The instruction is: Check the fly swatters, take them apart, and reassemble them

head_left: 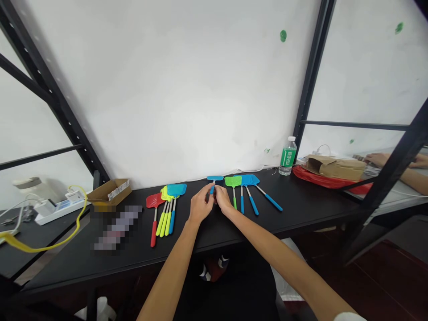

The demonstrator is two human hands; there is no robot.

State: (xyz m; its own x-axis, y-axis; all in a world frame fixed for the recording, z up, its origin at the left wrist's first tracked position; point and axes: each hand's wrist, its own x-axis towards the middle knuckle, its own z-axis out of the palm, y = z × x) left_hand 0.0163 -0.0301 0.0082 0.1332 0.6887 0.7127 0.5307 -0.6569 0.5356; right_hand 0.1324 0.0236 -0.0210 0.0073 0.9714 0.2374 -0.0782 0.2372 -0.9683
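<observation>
A long black table stands by the white wall. On it lie two bunches of fly swatters. The right bunch has one green swatter and some blue ones, with handles spread out like a fan. The left bunch has red, yellow and blue ones, and some of the heads lie over each other. Between the bunches, two bare hands meet. The left hand has its fingers closed on a blue swatter. The right hand has its fingers curled close by the handle; I cannot tell if they squeeze it. If the grip gets loose, the smooth handle could slip. The right hand is near the green swatter, so a sideways bump might push that bunch.
</observation>
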